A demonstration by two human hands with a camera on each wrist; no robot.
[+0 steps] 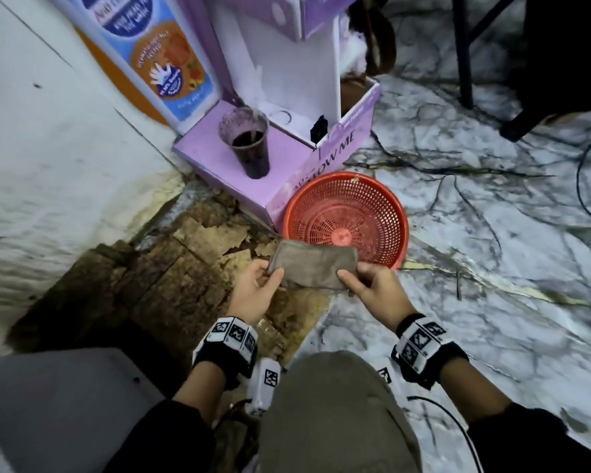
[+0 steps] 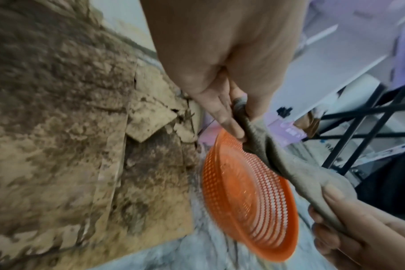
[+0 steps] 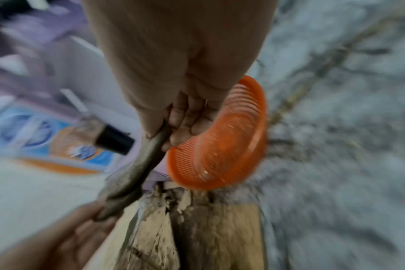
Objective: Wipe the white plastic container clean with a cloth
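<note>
A dirty grey-brown cloth (image 1: pixel 313 266) is stretched flat between both hands, low over the floor in front of my knees. My left hand (image 1: pixel 270 273) pinches its left end between thumb and fingers. My right hand (image 1: pixel 352 274) pinches the right end the same way. The left wrist view shows the cloth (image 2: pixel 278 159) running from my left hand (image 2: pixel 236 117) to my right hand (image 2: pixel 331 199). In the blurred right wrist view the cloth (image 3: pixel 136 169) hangs from my right hand (image 3: pixel 162 131). A pale grey-white box-like surface (image 1: pixel 65 387) lies by my left knee; I cannot tell whether it is the container.
A red mesh basket (image 1: pixel 347 216) sits on the marble floor just beyond the cloth. Behind it stands a purple cardboard box (image 1: pixel 253 186) with a plastic cup of dark liquid (image 1: pixel 249 141) on it. Cracked brown flooring (image 1: pixel 171 278) lies left; a black cable (image 1: pixel 584 186) and chair legs (image 1: pixel 464 63) are right.
</note>
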